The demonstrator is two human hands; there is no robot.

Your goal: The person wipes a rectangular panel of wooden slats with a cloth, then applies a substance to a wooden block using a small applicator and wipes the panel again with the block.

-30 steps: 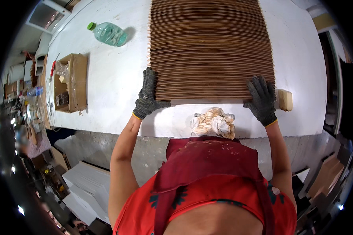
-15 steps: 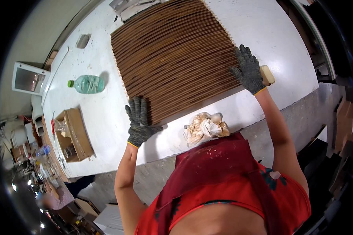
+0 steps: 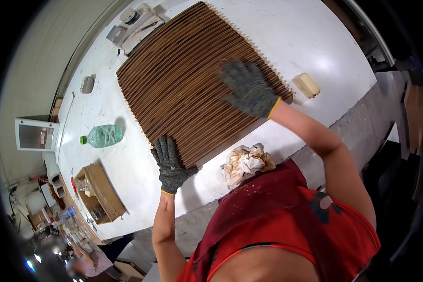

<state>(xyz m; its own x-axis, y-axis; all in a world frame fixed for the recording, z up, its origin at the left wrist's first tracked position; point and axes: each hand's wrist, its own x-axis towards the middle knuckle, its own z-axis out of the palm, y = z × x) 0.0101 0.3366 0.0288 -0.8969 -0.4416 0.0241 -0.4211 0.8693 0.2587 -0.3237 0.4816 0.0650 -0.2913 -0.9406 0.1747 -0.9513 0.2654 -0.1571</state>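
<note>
Dark brown wooden strips (image 3: 183, 75), laid side by side in a tight stack with pale ends, cover the middle of the white table. My left hand (image 3: 169, 164), in a dark grey knit glove, rests with fingers stretched against the stack's near left corner. Over the right part of the strips lies my right hand (image 3: 249, 89), gloved alike, fingers spread and slightly blurred. It holds nothing. A crumpled, stained white cloth (image 3: 246, 164) sits between the stack and my maroon apron. A cream-coloured block (image 3: 306, 85) stands on the table to the right of the strips.
A green-capped bottle (image 3: 102, 136), an open cardboard box (image 3: 107, 190) and a small grey block (image 3: 87, 84) stand along the left. Behind the stack are a tin (image 3: 129, 16) and a grey-white cloth or pad (image 3: 143, 29). Another person (image 3: 87, 261) is at far lower left.
My right hand has moved left from the stack's right edge onto its top. My left hand stays at the near left corner. The whole view has turned and shifted slightly.
</note>
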